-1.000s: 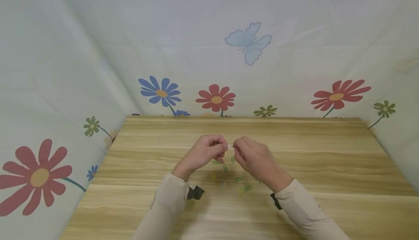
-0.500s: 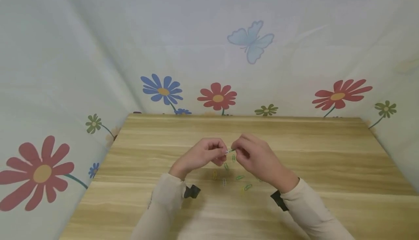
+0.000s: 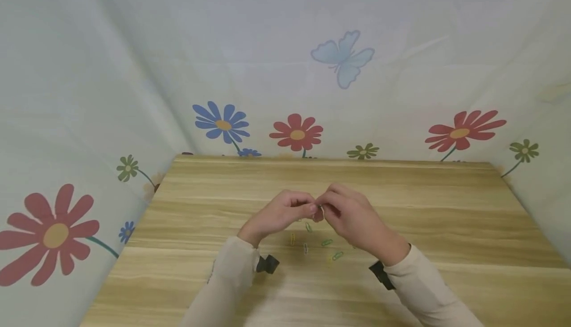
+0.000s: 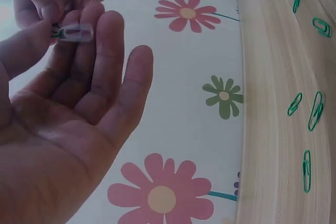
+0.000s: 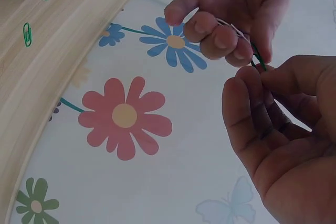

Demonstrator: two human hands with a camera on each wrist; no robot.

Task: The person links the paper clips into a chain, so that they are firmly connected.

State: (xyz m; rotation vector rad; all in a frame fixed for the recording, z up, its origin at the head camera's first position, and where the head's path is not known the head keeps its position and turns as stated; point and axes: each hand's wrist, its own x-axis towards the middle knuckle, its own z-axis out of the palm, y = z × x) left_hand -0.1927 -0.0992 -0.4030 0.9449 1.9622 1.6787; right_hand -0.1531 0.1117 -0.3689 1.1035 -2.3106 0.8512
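Observation:
Above the table's middle, my left hand [image 3: 283,213] and right hand [image 3: 354,218] meet at the fingertips. The left thumb and fingers pinch a white paper clip [image 5: 231,26], which lies across the fingers in the left wrist view. A green paper clip [image 5: 258,56] is pinched between my right thumb and forefinger, its end against the white one at the left fingertips. Whether the two clips are linked cannot be made out. In the head view the fingers mostly hide both clips.
Loose paper clips lie on the wooden table [image 3: 214,183] below the hands: several green ones [image 3: 337,255], a yellow one [image 3: 292,239] and a white one [image 3: 305,248]. A flower-printed curtain [image 3: 392,94] stands behind the table and along its sides.
The gap between the hands has closed, the left hand shifting right to the right fingertips. The green clip seen between them half a second ago is now mostly covered in the head view.

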